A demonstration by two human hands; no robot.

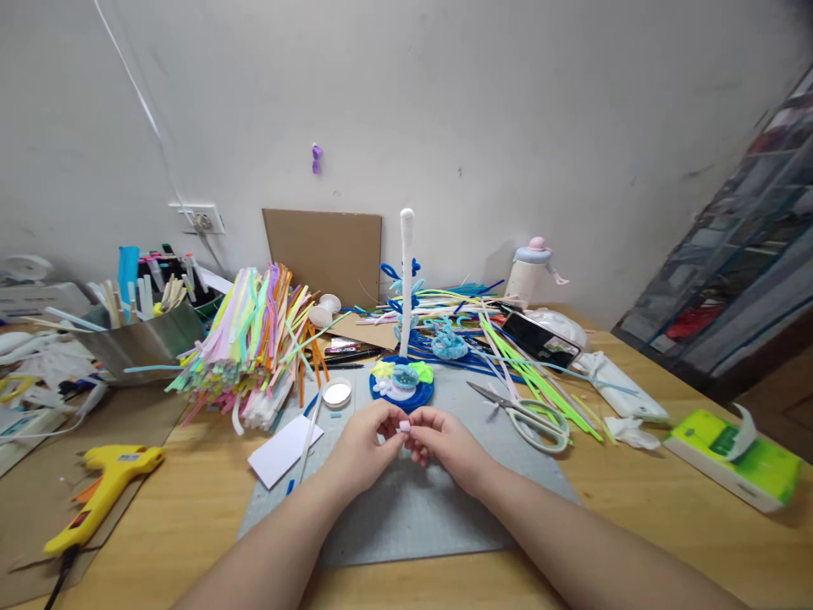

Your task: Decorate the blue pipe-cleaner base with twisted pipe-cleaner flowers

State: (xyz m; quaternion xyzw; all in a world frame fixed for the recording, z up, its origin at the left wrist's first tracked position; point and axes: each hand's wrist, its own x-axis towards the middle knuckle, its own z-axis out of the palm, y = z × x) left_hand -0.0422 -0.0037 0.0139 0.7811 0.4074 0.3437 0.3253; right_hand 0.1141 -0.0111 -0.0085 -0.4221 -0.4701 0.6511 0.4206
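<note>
A small pale piece (405,426), whitish-pink and too small to name surely, is pinched between the fingertips of both hands. My left hand (372,436) has thumb and forefinger closed on its left side. From the other side my right hand (445,445) grips it, fingers curled. Just beyond them sits a round blue base (374,390) of fuzzy pipe cleaners, carrying yellow, green, white and light-blue shapes. A white fuzzy post (406,288) with blue looped sprigs stands upright behind the base. Everything near my hands is over a grey cutting mat (406,525).
Scissors (527,419) lie right of the mat's middle, near green pipe cleaners (539,381). A white card (284,451) and a small round tub (336,393) are at left. Farther out are a yellow glue gun (105,487), a phone (542,339) and a tissue pack (733,457).
</note>
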